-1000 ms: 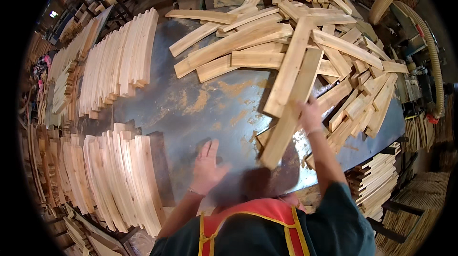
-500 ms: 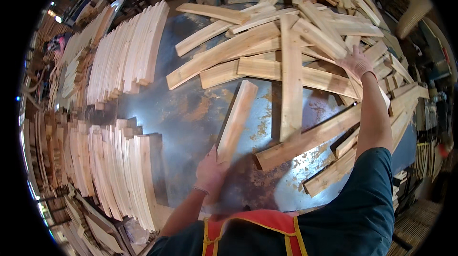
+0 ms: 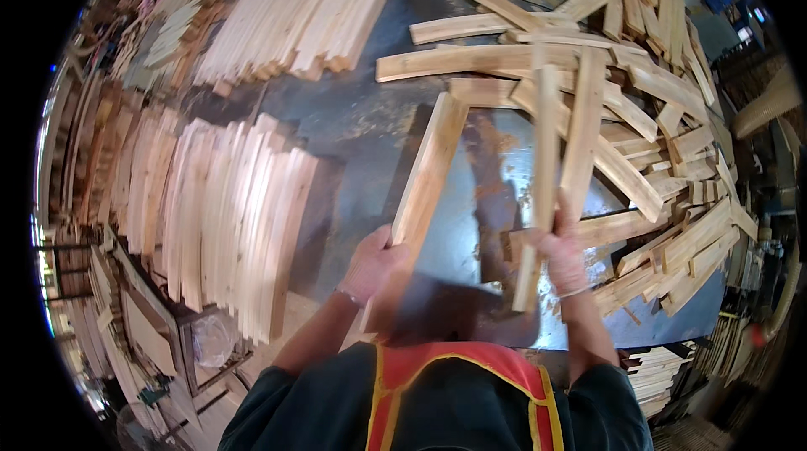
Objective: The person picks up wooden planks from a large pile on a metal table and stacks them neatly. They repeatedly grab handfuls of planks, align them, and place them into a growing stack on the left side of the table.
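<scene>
My left hand point(image 3: 374, 264) grips the lower part of a wooden board point(image 3: 430, 167), which slants up and away over the metal table point(image 3: 353, 148). In my right hand point(image 3: 561, 259) is a second, narrower-looking wooden board point(image 3: 545, 140), held on edge near its lower end and slightly blurred. Just right of it, another loose board point(image 3: 583, 127) points the same way, its near end partly behind my right fingers. A jumbled heap of boards point(image 3: 618, 106) spreads across the right and far side of the table.
To the left, boards stand side by side in a near row point(image 3: 239, 216) and a far row point(image 3: 303, 14). A framed cart point(image 3: 164, 325) is at the lower left. Below the table's right edge lies a stack of thin wood strips point(image 3: 660, 375). A ribbed hose point(image 3: 761, 102) hangs at the far right.
My right hand has come back from the heap toward me, now with a board in it. The left hand still holds its board. The whole view has shifted.
</scene>
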